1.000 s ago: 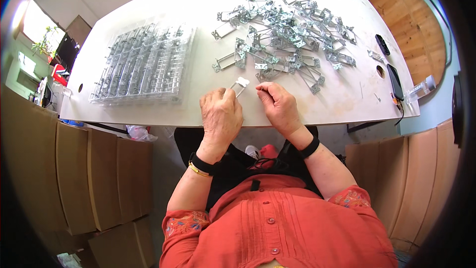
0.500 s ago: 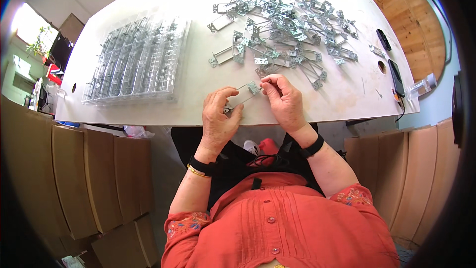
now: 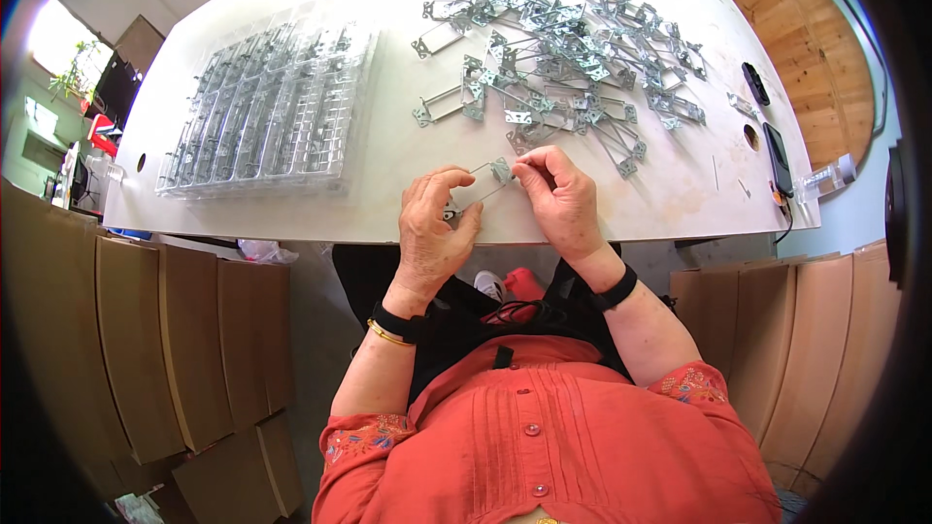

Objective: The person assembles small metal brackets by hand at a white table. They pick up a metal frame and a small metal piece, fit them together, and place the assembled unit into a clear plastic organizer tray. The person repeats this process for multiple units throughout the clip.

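Just above the near edge of the table, my left hand [image 3: 434, 218] is curled around one end of a metal bracket [image 3: 501, 171], made of two thin rods with a small plate at each end. The thumb and fingers cover most of that end. At the bracket's other plate, the thumb and fingertips of my right hand [image 3: 560, 196] are pinched together against its edge. Whatever lies between those fingertips is too small to make out. Beyond my hands is a loose heap of similar metal brackets [image 3: 573, 49], tangled over one another.
On the left of the white table [image 3: 388, 150] sits a clear plastic tray [image 3: 335, 186] with rows of metal parts. A phone [image 3: 777, 157], a black object [image 3: 753, 83] and a clear bottle [image 3: 825, 180] are at the right edge. Cardboard boxes [image 3: 189, 349] flank me.
The whole view has shifted slightly. My hands keep nearly the same hold and place at the bracket, with no other visible change.
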A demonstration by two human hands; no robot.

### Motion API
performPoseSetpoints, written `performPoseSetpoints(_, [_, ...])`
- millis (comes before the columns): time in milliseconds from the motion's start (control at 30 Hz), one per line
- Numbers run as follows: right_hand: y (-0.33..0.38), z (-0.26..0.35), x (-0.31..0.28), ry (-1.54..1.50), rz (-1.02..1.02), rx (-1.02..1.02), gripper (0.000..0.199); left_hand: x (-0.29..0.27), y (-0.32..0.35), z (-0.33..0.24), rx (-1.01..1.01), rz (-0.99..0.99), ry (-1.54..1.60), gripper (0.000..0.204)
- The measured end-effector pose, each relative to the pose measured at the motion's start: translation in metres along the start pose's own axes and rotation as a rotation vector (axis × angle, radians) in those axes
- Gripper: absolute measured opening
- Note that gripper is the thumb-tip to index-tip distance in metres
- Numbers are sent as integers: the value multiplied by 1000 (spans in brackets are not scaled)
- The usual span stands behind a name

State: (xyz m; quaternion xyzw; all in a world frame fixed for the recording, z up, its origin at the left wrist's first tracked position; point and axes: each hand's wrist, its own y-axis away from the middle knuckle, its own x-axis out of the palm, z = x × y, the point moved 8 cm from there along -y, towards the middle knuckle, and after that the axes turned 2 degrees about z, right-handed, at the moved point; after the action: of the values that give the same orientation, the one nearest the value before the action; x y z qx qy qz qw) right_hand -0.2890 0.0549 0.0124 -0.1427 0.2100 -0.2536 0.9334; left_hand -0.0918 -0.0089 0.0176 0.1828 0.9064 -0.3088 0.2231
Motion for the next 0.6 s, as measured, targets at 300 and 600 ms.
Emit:
performPoseSetpoints(300, [0, 1, 0, 29, -2, -16, 9, 0, 0, 0, -19, 1, 13, 37])
performPoseSetpoints(600, [0, 2, 0, 52, -1, -35, 9, 0, 0, 0, -13, -3, 5, 36])
